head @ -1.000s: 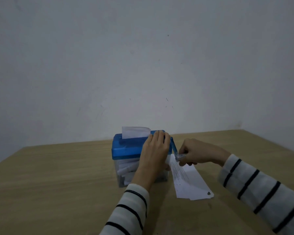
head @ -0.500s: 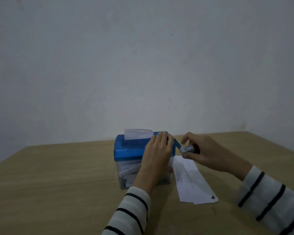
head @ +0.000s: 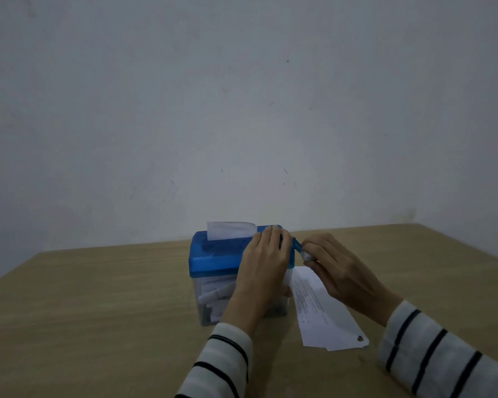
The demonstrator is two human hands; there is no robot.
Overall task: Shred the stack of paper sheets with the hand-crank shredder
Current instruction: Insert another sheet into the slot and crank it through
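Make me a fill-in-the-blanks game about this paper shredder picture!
1. The lid of the shredder is coloured ____.
2. The left hand rests on the shredder's ____.
3. The right hand holds the knob of the ____.
4. The stack of paper sheets lies on the wooden ____, beside the shredder.

Missing words: blue; lid; crank; table

— Left hand?
— Laid over the blue lid of the shredder, fingers draped past its far edge, just right of the protruding sheet.
— Right hand?
— Pinching the crank knob at the fingertips; paper stack flat beneath the wrist, on the table.
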